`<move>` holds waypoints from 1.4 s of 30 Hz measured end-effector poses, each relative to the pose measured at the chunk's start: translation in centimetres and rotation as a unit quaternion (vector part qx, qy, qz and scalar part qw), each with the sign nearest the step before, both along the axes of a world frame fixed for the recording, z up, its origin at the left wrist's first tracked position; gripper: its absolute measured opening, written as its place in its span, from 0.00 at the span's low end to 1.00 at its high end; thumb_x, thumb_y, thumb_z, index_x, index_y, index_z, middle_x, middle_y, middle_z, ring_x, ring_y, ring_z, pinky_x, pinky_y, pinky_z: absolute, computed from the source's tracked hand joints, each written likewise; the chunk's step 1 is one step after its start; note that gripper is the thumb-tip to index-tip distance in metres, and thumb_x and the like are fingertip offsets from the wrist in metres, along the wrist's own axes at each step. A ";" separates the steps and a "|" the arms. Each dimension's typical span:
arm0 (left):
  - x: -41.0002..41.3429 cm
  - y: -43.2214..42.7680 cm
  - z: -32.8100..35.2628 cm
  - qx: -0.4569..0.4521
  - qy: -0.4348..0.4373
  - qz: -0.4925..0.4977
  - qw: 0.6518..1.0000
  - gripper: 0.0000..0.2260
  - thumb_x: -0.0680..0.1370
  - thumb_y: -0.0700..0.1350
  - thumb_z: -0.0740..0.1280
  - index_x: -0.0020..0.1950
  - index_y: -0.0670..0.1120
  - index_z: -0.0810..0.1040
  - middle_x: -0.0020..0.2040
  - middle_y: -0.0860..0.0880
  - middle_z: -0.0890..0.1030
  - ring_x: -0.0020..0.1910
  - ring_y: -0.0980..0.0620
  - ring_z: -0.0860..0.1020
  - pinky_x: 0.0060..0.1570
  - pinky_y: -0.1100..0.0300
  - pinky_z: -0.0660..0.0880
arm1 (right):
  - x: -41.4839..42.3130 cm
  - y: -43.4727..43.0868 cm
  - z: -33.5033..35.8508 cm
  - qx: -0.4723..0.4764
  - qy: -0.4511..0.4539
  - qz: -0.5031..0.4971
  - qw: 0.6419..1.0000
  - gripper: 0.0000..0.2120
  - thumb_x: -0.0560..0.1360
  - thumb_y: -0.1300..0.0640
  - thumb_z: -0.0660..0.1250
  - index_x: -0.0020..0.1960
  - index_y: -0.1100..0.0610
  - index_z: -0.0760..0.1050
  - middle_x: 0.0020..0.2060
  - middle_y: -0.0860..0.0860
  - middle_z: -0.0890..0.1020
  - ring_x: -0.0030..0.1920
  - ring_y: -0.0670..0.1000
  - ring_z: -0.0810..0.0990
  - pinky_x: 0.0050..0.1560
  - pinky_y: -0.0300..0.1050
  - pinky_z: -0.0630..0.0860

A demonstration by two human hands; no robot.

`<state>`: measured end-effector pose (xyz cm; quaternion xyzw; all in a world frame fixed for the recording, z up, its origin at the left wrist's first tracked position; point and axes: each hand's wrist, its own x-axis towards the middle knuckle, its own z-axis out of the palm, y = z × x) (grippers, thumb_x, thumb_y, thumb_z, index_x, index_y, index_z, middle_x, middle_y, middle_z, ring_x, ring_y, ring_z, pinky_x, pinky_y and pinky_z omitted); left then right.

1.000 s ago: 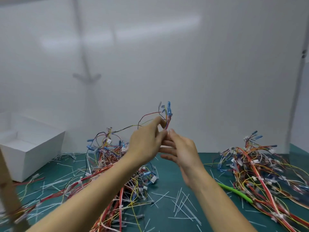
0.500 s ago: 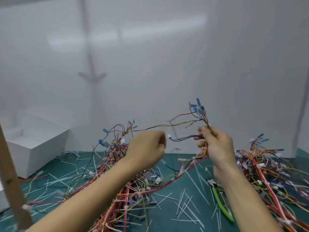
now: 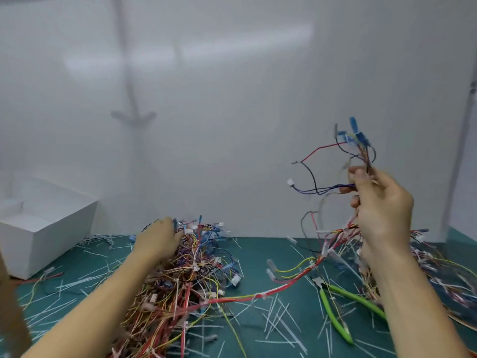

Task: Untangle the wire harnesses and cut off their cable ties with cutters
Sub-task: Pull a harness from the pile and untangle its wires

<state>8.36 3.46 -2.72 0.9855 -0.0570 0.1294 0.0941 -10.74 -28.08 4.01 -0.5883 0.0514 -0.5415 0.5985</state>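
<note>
Two hands, well apart. Right hand (image 3: 382,210) was raised, forearm near upright, thumb and fingers pinched on a wire harness (image 3: 367,161); its blue connectors (image 3: 358,136) stood above the fingers, and its red trunk trailed down to the green mat (image 3: 258,257). Left hand (image 3: 157,241) lay low on the tangled pile (image 3: 196,275), fingers buried, grip not discernible. Green-handled cutters (image 3: 322,287) lay on the mat beside the right forearm.
</note>
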 end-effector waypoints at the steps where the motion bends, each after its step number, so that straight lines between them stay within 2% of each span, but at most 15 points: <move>1: 0.0 0.1 -0.3 -0.002 -0.013 0.002 1.000 0.20 0.82 0.53 0.59 0.69 0.42 0.68 0.66 0.41 0.75 0.63 0.42 0.74 0.60 0.47 0.74 | -0.3 -0.1 0.2 -0.024 -0.011 -0.019 0.999 0.07 0.81 0.52 0.65 0.45 0.44 0.80 0.32 0.40 0.81 0.28 0.40 0.73 0.30 0.33 0.70; 5: -2.2 -2.4 -0.4 0.056 -0.173 -0.035 0.983 0.18 0.81 0.52 0.60 0.70 0.49 0.70 0.69 0.49 0.74 0.67 0.48 0.72 0.64 0.46 0.66 | -0.5 0.5 0.4 -0.108 0.000 -0.061 0.992 0.05 0.79 0.45 0.66 0.46 0.36 0.79 0.32 0.37 0.81 0.29 0.42 0.74 0.35 0.44 0.75; 7: -4.0 -5.2 0.4 0.076 -0.193 -0.116 0.971 0.16 0.80 0.53 0.60 0.67 0.53 0.73 0.66 0.54 0.77 0.64 0.51 0.74 0.65 0.49 0.62 | -0.3 1.2 0.3 -0.136 0.020 -0.057 0.989 0.04 0.78 0.45 0.67 0.48 0.34 0.78 0.33 0.38 0.82 0.32 0.45 0.78 0.39 0.50 0.77; 9: -6.1 -7.9 1.4 0.046 -0.112 -0.258 0.959 0.14 0.80 0.57 0.62 0.62 0.55 0.78 0.61 0.57 0.80 0.60 0.54 0.77 0.64 0.53 0.65 | -0.1 2.0 0.3 -0.163 0.030 -0.045 0.985 0.06 0.78 0.46 0.68 0.50 0.34 0.78 0.34 0.37 0.83 0.33 0.44 0.80 0.40 0.48 0.77; 11: -8.6 -10.5 2.0 0.026 0.079 -0.388 0.918 0.17 0.77 0.61 0.66 0.61 0.53 0.81 0.57 0.56 0.83 0.52 0.57 0.80 0.56 0.59 0.73 | -0.1 2.6 0.4 -0.176 0.028 -0.039 0.983 0.05 0.77 0.46 0.69 0.46 0.34 0.77 0.35 0.35 0.84 0.34 0.41 0.81 0.40 0.44 0.77; 13: -10.6 -12.6 1.6 0.074 0.182 -0.439 0.877 0.19 0.75 0.61 0.69 0.62 0.53 0.81 0.56 0.54 0.84 0.45 0.58 0.79 0.49 0.63 0.73 | -0.1 2.9 0.5 -0.173 0.019 -0.038 0.984 0.05 0.76 0.46 0.70 0.43 0.36 0.76 0.35 0.34 0.83 0.33 0.39 0.81 0.37 0.36 0.75; 15: -11.7 -13.6 1.1 0.100 0.181 -0.452 0.868 0.16 0.75 0.56 0.71 0.61 0.52 0.81 0.55 0.53 0.85 0.44 0.57 0.79 0.49 0.63 0.73 | -0.1 2.8 0.4 -0.150 0.011 -0.032 0.988 0.05 0.75 0.47 0.71 0.42 0.40 0.76 0.34 0.35 0.84 0.32 0.39 0.80 0.35 0.31 0.73; 18: -12.4 -14.1 1.1 0.099 0.152 -0.460 0.869 0.05 0.77 0.44 0.68 0.49 0.46 0.82 0.46 0.47 0.85 0.40 0.50 0.81 0.46 0.57 0.78 | 0.1 2.3 0.4 -0.088 -0.002 -0.012 0.996 0.03 0.77 0.49 0.71 0.46 0.47 0.79 0.32 0.42 0.85 0.31 0.40 0.79 0.38 0.40 0.74; 23: -12.8 -14.5 1.8 -0.036 0.375 -0.452 0.809 0.09 0.76 0.41 0.66 0.54 0.42 0.82 0.45 0.46 0.83 0.38 0.50 0.81 0.39 0.58 0.81 | 0.0 1.6 0.7 -0.019 -0.023 0.027 0.999 0.03 0.81 0.55 0.66 0.50 0.50 0.78 0.36 0.40 0.85 0.32 0.40 0.79 0.32 0.35 0.75; 27: -12.6 -15.0 2.1 -0.063 0.273 -0.461 0.842 0.11 0.80 0.45 0.68 0.49 0.37 0.81 0.41 0.43 0.84 0.35 0.51 0.83 0.42 0.59 0.83 | -0.5 1.7 1.2 0.012 -0.049 0.076 0.996 0.07 0.83 0.61 0.61 0.58 0.56 0.76 0.37 0.43 0.86 0.36 0.41 0.82 0.36 0.34 0.77; 31: -12.4 -15.7 3.3 -0.244 0.217 -0.412 0.851 0.09 0.82 0.41 0.62 0.44 0.40 0.76 0.37 0.43 0.81 0.30 0.52 0.80 0.36 0.61 0.82 | -1.3 1.8 2.1 0.031 -0.094 0.095 0.991 0.08 0.82 0.64 0.60 0.57 0.55 0.75 0.38 0.44 0.86 0.40 0.46 0.84 0.43 0.40 0.82; 33: -12.2 -16.0 4.1 -0.391 0.225 -0.355 0.819 0.09 0.83 0.39 0.60 0.44 0.39 0.74 0.34 0.44 0.77 0.26 0.54 0.79 0.33 0.64 0.80 | -1.5 1.7 2.3 0.063 -0.111 0.106 0.986 0.07 0.82 0.64 0.60 0.55 0.55 0.75 0.37 0.45 0.86 0.40 0.46 0.84 0.44 0.42 0.82; 36: -12.1 -16.6 4.9 -0.577 0.261 -0.261 0.729 0.10 0.84 0.39 0.58 0.45 0.38 0.73 0.33 0.45 0.76 0.25 0.56 0.79 0.33 0.66 0.80 | -1.3 1.9 2.2 0.118 -0.112 0.142 0.976 0.07 0.82 0.66 0.60 0.54 0.57 0.74 0.40 0.51 0.85 0.42 0.50 0.84 0.43 0.43 0.81; 39: -13.0 -18.0 5.7 -0.688 0.305 -0.220 0.620 0.11 0.84 0.38 0.58 0.45 0.36 0.73 0.31 0.44 0.78 0.25 0.55 0.81 0.30 0.66 0.80 | -0.8 2.5 2.0 0.146 -0.099 0.168 0.970 0.07 0.82 0.65 0.60 0.52 0.56 0.74 0.41 0.52 0.84 0.42 0.50 0.83 0.42 0.42 0.81; 42: -13.5 -19.6 6.9 -0.751 0.308 -0.223 0.539 0.09 0.84 0.38 0.57 0.48 0.35 0.71 0.37 0.42 0.76 0.27 0.52 0.82 0.32 0.64 0.81 | -0.4 2.8 1.7 0.145 -0.084 0.175 0.970 0.07 0.82 0.64 0.61 0.50 0.54 0.75 0.37 0.48 0.84 0.43 0.49 0.84 0.40 0.40 0.81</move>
